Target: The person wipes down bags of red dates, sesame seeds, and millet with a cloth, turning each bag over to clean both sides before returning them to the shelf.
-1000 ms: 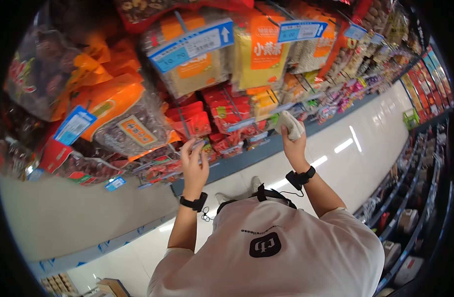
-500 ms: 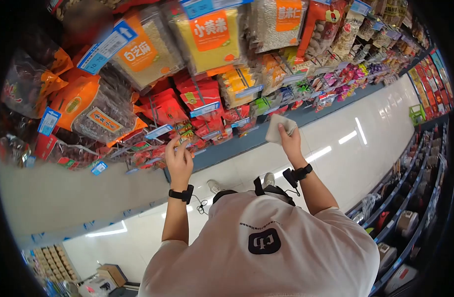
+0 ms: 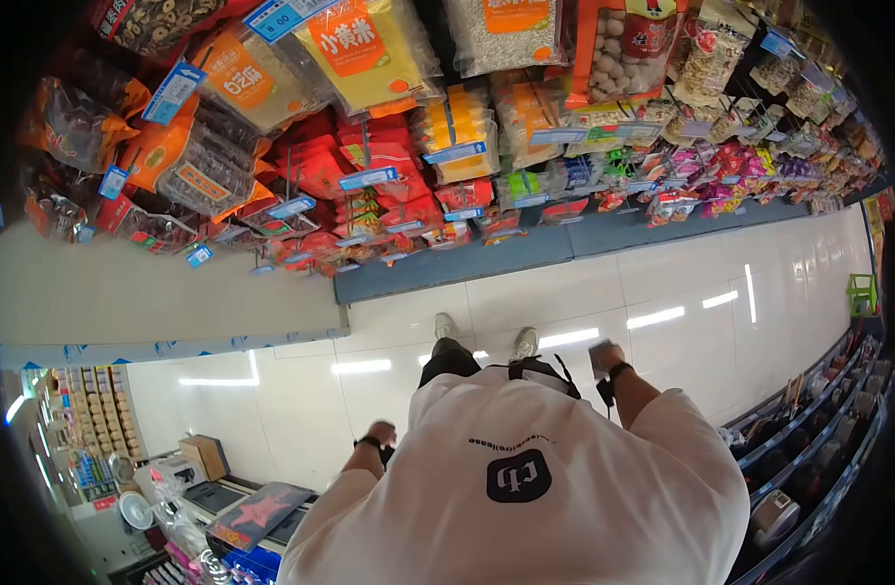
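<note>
My right hand point(image 3: 613, 357) hangs low over the floor at my right side, closed on a folded cloth point(image 3: 598, 353) that looks grey and shaded here. At my left side, my left hand point(image 3: 379, 432) is down by my hip, small and smeared, with its fingers mostly hidden. Both hands are well away from the hanging packets. In front of me, the rack holds a yellow millet bag point(image 3: 369, 58), red packets point(image 3: 316, 168) and yellow packets point(image 3: 457, 136), with blue-edged price tags point(image 3: 454, 153) on the hooks.
A dark blue-grey base ledge point(image 3: 457, 270) runs under the rack beside the pale tiled floor point(image 3: 418, 322). Shelves of dark goods point(image 3: 774, 517) curve along the right. Boxes point(image 3: 206, 455) stand at lower left, and a green stool point(image 3: 862, 292) is far right.
Both hands have dropped from in front of the rack to my sides, the right one still with the cloth. My view has shifted back, showing more floor and the lower-left goods.
</note>
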{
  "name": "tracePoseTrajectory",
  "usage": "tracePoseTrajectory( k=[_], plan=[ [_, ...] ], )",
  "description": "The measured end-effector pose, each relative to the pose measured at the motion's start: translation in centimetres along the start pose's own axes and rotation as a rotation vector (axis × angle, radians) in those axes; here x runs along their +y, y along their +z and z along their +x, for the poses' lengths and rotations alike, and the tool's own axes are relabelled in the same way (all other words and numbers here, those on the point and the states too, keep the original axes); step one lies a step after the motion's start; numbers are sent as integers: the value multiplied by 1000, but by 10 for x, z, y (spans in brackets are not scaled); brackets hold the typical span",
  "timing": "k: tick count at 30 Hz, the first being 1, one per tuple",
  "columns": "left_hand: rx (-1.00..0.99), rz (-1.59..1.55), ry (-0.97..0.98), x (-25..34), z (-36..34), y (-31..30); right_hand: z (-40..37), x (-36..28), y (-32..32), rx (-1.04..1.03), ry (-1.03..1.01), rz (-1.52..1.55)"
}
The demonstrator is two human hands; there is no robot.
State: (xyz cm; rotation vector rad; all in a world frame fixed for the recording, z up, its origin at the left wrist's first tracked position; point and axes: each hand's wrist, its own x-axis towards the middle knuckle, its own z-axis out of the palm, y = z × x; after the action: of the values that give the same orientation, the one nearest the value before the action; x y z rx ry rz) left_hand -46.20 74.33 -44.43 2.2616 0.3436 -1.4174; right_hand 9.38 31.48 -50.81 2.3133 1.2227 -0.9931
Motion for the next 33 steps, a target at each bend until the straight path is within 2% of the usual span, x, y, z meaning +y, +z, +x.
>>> tracePoseTrajectory(
  k=[1,3,4,5,6,8,9,10,11,12,13,14,15,16,17,19,23,26,28,29,30,31,32,33],
  plan=[
    [-4,-7,-4,19,0,21,-30,-2,-8,-38,36,-21],
    [-195,-799,-1042,61,9,58,-70,-15,-36,-164,-11,-81],
    [-12,-892,-713,62,-11,76,-65,-5,8,22,231,383],
    [170,-965,-379,56,-31,92,-71,-7,-2,-104,194,303],
    [167,-975,-381,52,-26,104,-80,-14,-15,-37,220,391],
    [317,-333,87,35,7,114,-93,-33,-63,37,233,476],
    [4,-278,-149,29,32,98,-94,-41,-91,-20,231,425],
    [323,-476,6,44,-22,40,-87,-47,-112,-75,228,373],
    [425,-847,113,8,17,64,-71,-50,-128,-70,220,367],
    [439,-942,-7,-4,25,42,-55,-52,-145,-74,122,284],
    [447,-1384,-365,24,-4,-28,-45,-54,-153,-78,26,199],
    [525,-1298,-330,4,9,-41,-8,-39,-101,-73,26,192],
    [626,-1286,-235,-12,14,-55,35,-21,-58,440,291,902],
    [669,-1126,-344,-6,4,-93,54,-19,-67,456,292,1009],
    [725,-1217,-219,-25,13,-101,48,-28,-101,482,256,964],
    [713,-1157,-275,-24,-2,-146,38,-44,-147,585,238,1007],
    [740,-1270,-131,-73,34,-148,33,-70,-191,621,172,878],
    [667,-1286,-173,-76,38,-149,17,-95,-210,507,248,910],
    [583,-1279,-177,-80,38,-148,3,-113,-229,625,210,1203],
    [507,-1263,-183,-82,41,-149,8,-112,-227,627,214,1196],
    [599,-1294,-58,-87,40,-152,15,-110,-230,736,118,1197],
    [700,-1432,-25,-86,38,-166,20,-103,-235,853,21,1192],
    [857,-1397,-9,-85,36,-185,14,-99,-258,878,30,1184],
    [1012,-1353,10,-88,33,-203,-7,-109,-303,927,-48,1062]
  ],
)
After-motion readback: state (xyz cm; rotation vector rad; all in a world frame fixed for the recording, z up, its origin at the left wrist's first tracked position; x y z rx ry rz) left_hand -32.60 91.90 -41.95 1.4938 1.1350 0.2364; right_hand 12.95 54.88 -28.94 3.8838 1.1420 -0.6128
